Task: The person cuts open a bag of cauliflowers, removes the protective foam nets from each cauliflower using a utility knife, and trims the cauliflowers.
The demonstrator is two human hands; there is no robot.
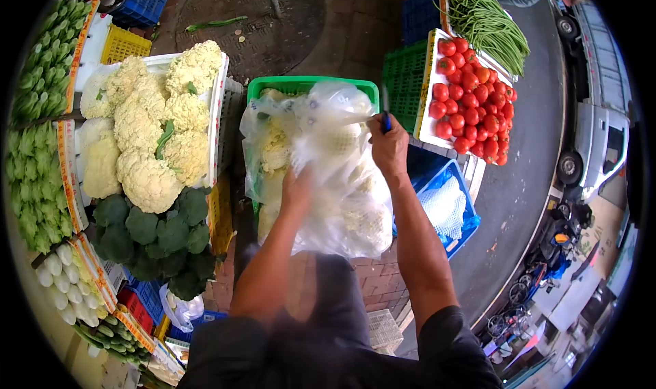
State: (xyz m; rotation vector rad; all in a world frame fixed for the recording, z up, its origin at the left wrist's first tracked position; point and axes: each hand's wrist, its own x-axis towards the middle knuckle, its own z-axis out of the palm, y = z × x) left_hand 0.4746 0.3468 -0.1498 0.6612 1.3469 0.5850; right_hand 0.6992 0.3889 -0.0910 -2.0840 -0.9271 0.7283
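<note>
In front of me stands a green crate (pixel 314 81) holding cauliflowers (pixel 275 146), some wrapped in white foam netting. A clear plastic bag (pixel 321 197) lies crumpled over them and hangs over the near rim. My right hand (pixel 389 146) is closed around a knife (pixel 386 121) with a blue and dark handle, its thin blade blurred and pointing away from me. A stretched edge of the plastic also runs to these fingers. Over the middle of the bag, my left hand (pixel 296 192) is smeared by motion, and its fingers cannot be made out.
On the left, cauliflowers (pixel 147 129) fill a white tray above broccoli (pixel 150 232), with leafy greens (pixel 41 177) beyond. Tomatoes (pixel 471 102) and long beans (pixel 488 23) stand at the right. A blue crate (pixel 465 208) holds foam netting. A road (pixel 526 163) with a parked truck (pixel 594 139) runs alongside.
</note>
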